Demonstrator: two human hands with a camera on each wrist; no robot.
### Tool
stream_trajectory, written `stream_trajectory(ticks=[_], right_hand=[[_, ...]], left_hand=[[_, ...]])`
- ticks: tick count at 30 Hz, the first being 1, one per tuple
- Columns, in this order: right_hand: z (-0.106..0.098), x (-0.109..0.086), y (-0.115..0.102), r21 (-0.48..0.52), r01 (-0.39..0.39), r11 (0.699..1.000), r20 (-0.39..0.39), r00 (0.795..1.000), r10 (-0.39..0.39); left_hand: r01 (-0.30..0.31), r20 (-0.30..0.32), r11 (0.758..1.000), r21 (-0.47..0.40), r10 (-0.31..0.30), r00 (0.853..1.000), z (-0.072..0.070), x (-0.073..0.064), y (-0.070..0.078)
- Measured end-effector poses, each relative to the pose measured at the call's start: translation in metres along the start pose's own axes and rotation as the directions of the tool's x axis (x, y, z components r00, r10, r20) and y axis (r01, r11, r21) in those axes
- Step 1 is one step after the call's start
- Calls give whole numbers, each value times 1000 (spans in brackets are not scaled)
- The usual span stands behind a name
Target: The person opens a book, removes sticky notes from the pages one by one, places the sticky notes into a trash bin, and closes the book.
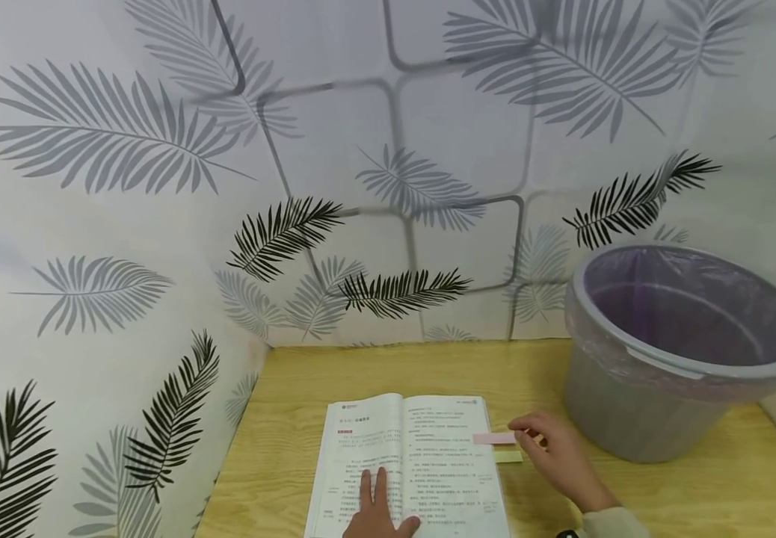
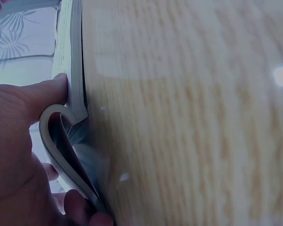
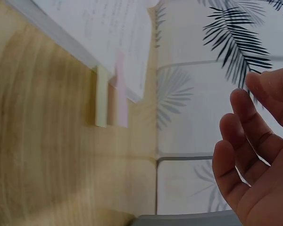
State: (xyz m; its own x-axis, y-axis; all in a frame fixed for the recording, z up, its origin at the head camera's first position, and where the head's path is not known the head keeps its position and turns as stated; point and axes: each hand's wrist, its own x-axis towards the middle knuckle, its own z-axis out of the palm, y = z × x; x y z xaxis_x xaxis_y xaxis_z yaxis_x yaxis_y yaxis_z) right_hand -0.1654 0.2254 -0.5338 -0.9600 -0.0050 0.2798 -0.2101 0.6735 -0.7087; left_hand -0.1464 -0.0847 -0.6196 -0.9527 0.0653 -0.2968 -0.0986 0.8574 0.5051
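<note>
Book (image 1: 442, 467) lies open on the wood-grain table (image 1: 260, 456), in front of the person. We find the left hand (image 1: 377, 517) pressing it down, two fingers straight and parted on the left page, the thumb across the gutter. The right hand (image 1: 555, 450) has its fingers loosely bent at the outer end of the pink tab (image 1: 493, 438); the right wrist view shows nothing held between them. A yellow-green tab (image 1: 509, 456) projects just beside it.

We judge the book moderately light, its pages soft and apt to spring up if unpressed; hold it near the gutter. The tabs should prove light, limp and easily creased; pinch the protruding ends.

The lined bin (image 1: 626, 415) stands close beyond the right hand, limiting room there. The patterned wall covering (image 1: 388, 246) rises behind the table.
</note>
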Motion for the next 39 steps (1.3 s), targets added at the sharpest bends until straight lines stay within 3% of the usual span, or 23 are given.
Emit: stream_trajectory(ticks=[5,13,18,39], right_hand=[[13,2,12,-3,-30,1000,-1,1000,30],[32,0,30,-50,-75,996,8,997,76],[35,-1,31,-70,-86,994,-17,996,85],[39,2,30,-127,-134,983,27,990,138]], left_hand=[[-1,-16,1000,2,2,1000,0,0,1],[6,10,1000,-8,-6,1000,-1,0,0],[-10,8,1000,0,10,1000,-2,-3,0],[-12,17,1000,-9,13,1000,-4,-1,0]])
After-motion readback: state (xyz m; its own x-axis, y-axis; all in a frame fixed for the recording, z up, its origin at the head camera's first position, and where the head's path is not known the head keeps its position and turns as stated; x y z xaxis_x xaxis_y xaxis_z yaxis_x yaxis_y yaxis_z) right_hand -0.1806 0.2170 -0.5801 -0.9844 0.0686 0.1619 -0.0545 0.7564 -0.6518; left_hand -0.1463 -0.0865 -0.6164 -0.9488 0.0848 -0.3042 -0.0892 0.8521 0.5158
